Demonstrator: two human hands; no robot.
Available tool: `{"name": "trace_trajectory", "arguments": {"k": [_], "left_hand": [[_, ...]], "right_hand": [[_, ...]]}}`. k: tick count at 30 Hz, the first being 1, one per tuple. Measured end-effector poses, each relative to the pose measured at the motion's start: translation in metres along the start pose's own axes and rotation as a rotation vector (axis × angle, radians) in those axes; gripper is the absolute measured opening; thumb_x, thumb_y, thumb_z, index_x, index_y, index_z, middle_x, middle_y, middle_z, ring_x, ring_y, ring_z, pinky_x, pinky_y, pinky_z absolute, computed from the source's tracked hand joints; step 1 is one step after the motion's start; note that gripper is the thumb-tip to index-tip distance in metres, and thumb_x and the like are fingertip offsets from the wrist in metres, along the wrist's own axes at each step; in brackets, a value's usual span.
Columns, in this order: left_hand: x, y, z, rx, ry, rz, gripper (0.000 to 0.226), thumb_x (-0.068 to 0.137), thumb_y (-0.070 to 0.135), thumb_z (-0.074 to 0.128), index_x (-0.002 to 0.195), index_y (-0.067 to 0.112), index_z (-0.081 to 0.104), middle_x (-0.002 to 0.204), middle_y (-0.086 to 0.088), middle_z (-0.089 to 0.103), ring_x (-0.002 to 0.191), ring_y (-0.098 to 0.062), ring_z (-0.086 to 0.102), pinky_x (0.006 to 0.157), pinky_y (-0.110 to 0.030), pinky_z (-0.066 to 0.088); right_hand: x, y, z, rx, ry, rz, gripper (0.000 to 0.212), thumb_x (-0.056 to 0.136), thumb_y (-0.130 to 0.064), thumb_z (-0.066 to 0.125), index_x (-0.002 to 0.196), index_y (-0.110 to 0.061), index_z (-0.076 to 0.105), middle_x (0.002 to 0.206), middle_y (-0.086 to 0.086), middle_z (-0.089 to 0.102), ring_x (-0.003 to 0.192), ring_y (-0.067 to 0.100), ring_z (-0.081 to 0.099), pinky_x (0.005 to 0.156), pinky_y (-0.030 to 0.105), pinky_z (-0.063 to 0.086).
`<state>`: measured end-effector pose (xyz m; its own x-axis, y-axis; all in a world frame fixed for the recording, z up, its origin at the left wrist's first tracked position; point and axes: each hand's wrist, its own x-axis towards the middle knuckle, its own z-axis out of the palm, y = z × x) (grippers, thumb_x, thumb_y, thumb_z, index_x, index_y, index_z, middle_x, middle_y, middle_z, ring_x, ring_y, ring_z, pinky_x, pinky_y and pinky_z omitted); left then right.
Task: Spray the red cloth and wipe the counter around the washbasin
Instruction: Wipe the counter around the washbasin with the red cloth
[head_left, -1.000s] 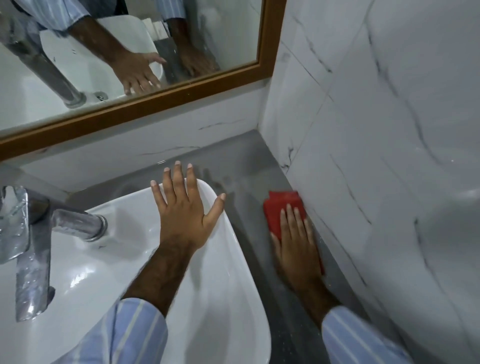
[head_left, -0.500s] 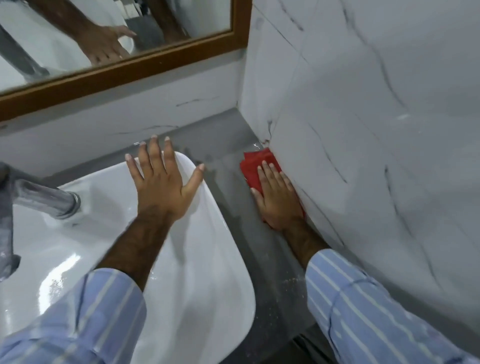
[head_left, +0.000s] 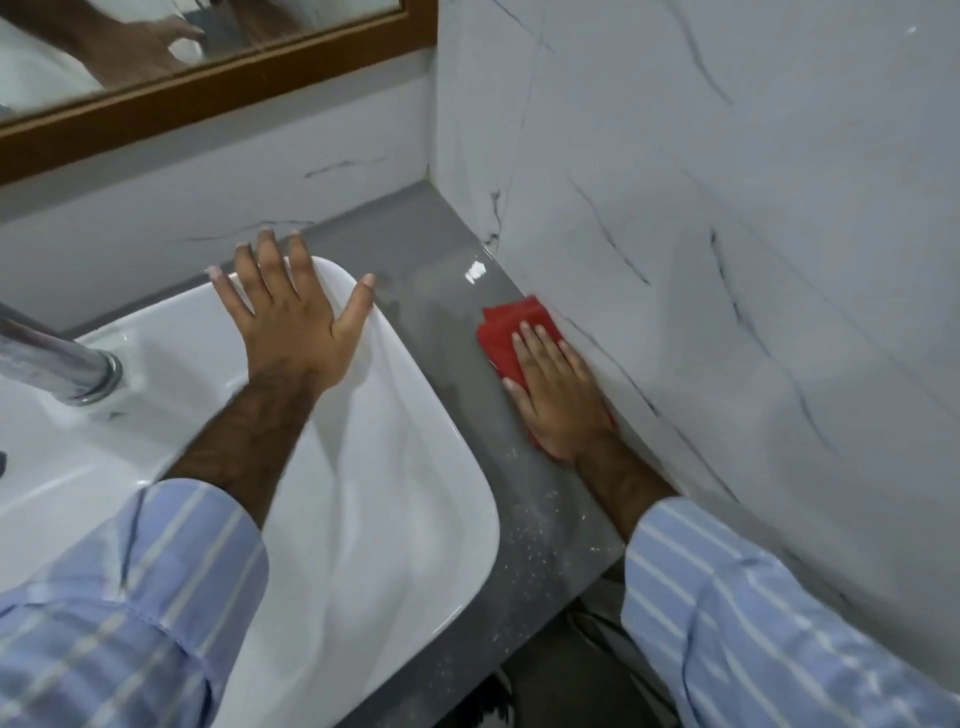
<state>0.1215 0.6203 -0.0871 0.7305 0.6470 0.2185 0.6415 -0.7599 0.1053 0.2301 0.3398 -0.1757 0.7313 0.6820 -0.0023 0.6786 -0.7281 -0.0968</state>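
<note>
Cloth comes first: the red cloth lies folded flat on the grey tabletop, along its right edge where it meets the marble-patterned side wall, a little short of the back right corner. We keep our right hand laid palm-down on it, fingers straight and together, nothing pinched; a flat palm spreads the pressure so the whole pad rubs the surface, and hugging the wall lets the cloth reach the seam where grime would gather. Red shows past our fingertips and at the heel of the hand.

Our left hand rests spread wide on the back right corner of the white washbasin, thumb out over the rim. We judge it is there as a brace while we lean toward the wall.

Pale specks dot the tabletop near its front edge, between basin and wall, so that strip looks unwiped; a wet gleam shows toward the back corner. The chrome faucet stands at the basin's left, and a wood-framed mirror hangs above.
</note>
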Motion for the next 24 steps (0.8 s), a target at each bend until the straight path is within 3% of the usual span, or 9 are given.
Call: {"name": "trace_trajectory", "arguments": {"k": [2,5,9,13,14,17,18,20,24], "left_hand": [[0.002,0.0,0.003,-0.001,-0.001,0.002,0.098,0.096,0.077,0.014,0.157,0.002,0.029,0.164,-0.027,0.028,0.153,-0.046,0.023,0.124,-0.068,0.005],[0.0,-0.002,0.004,-0.009,-0.008,0.001,0.096,0.096,0.075,0.019,0.158,0.002,0.027,0.165,-0.027,0.026,0.154,-0.046,0.021,0.124,-0.068,0.005],[-0.001,0.001,-0.002,-0.04,-0.04,0.004,0.098,0.095,0.077,0.019,0.158,0.002,0.027,0.166,-0.027,0.026,0.154,-0.046,0.021,0.125,-0.068,0.004],[0.0,0.003,-0.008,-0.045,-0.091,-0.012,0.1,0.092,0.076,0.019,0.159,0.002,0.026,0.167,-0.026,0.024,0.155,-0.045,0.019,0.125,-0.067,0.002],[0.0,0.003,-0.009,-0.044,-0.106,-0.012,0.101,0.091,0.077,0.019,0.159,0.002,0.026,0.167,-0.026,0.023,0.155,-0.046,0.019,0.125,-0.066,0.002],[0.001,0.002,-0.014,-0.051,-0.161,-0.026,0.101,0.093,0.078,0.02,0.162,0.005,0.021,0.169,-0.024,0.019,0.157,-0.044,0.014,0.125,-0.064,-0.001],[0.002,0.002,-0.016,-0.05,-0.18,-0.032,0.099,0.094,0.078,0.021,0.162,0.006,0.019,0.17,-0.022,0.017,0.158,-0.041,0.012,0.126,-0.063,-0.002],[0.003,0.001,-0.023,-0.057,-0.215,-0.035,0.096,0.096,0.077,0.024,0.164,0.009,0.017,0.172,-0.018,0.015,0.159,-0.037,0.01,0.128,-0.06,-0.002],[-0.027,0.006,-0.045,-0.212,-0.304,-0.08,0.095,0.099,0.073,0.032,0.165,0.008,0.01,0.174,-0.014,0.006,0.161,-0.03,0.003,0.13,-0.052,0.002]], "right_hand": [[0.005,0.003,0.0,-0.024,-0.019,-0.059,0.067,0.107,-0.048,0.029,0.16,-0.008,0.035,0.168,0.01,0.036,0.156,0.025,0.033,0.125,0.049,0.031],[-0.06,0.021,-0.001,-0.018,-0.033,-0.045,0.065,0.109,-0.048,0.032,0.163,-0.012,0.028,0.171,0.006,0.029,0.159,0.022,0.024,0.129,0.047,0.022],[-0.16,0.033,-0.008,0.07,-0.02,0.213,0.065,0.107,-0.048,0.032,0.164,-0.016,0.025,0.171,0.004,0.027,0.159,0.022,0.023,0.129,0.051,0.022],[-0.14,-0.01,0.005,0.038,0.031,0.401,0.067,0.107,-0.046,0.032,0.162,-0.009,0.029,0.168,0.012,0.033,0.157,0.028,0.03,0.127,0.053,0.025],[-0.128,-0.019,0.005,0.045,0.014,0.302,0.066,0.108,-0.047,0.033,0.162,-0.008,0.028,0.169,0.012,0.032,0.158,0.029,0.028,0.128,0.052,0.024],[-0.109,-0.013,0.004,0.02,-0.097,-0.263,0.067,0.109,-0.05,0.032,0.164,-0.014,0.023,0.173,0.004,0.023,0.161,0.022,0.016,0.13,0.049,0.019],[-0.107,-0.003,0.001,0.019,-0.121,-0.352,0.066,0.109,-0.051,0.031,0.165,-0.016,0.022,0.173,0.001,0.02,0.161,0.019,0.014,0.131,0.048,0.017],[-0.112,0.016,-0.001,-0.003,-0.099,-0.24,0.065,0.109,-0.05,0.029,0.165,-0.017,0.022,0.173,0.002,0.02,0.161,0.02,0.015,0.129,0.05,0.021],[-0.11,0.015,0.0,0.01,0.026,0.254,0.065,0.108,-0.046,0.027,0.163,-0.011,0.027,0.17,0.009,0.031,0.158,0.025,0.026,0.129,0.049,0.022]]}}
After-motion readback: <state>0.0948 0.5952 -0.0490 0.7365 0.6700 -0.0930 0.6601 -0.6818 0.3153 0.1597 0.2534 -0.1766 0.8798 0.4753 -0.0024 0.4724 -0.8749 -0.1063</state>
